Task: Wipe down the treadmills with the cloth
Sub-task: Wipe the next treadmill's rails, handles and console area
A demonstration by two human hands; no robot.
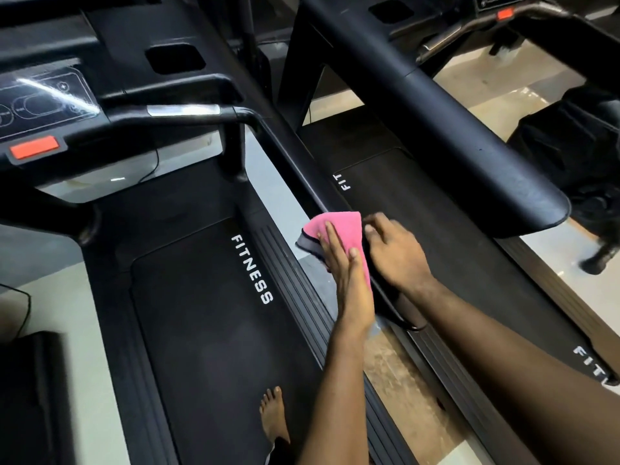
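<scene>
**Treadmill wipe-down: in progress at the handrail of the nearer machine**

Item 1, nearest: a bare foot is standing on the belt of the left treadmill, so the person is working from on the machine.

Item 2: the left grip is lying open, with straight fingers pressing the pink cloth against the side of the handrail. The cloth is draping over that rail close to its near end.

Item 3: the right grip is resting on top of the same rail, just beside the cloth, with its fingertips touching the cloth's edge. It is blurring, so it cannot be told whether it is clutching the rail, pinching the cloth or only steadying.

Item 4: the ribbed side strip under the rail is showing a greyish film, which is pointing to it still needing a wipe.

Item 5, farther: the console and its red stop key are sitting well apart from the cloth. Glare is hiding whether they are clean.

Item 6, farthest: the second treadmill is standing to the right, and its broad armrest is showing pale speckling near the tip.

Assessment: the task is looking early to mid-way, with one rail being wiped and the strip, both belts and the whole second machine probably still waiting
</scene>
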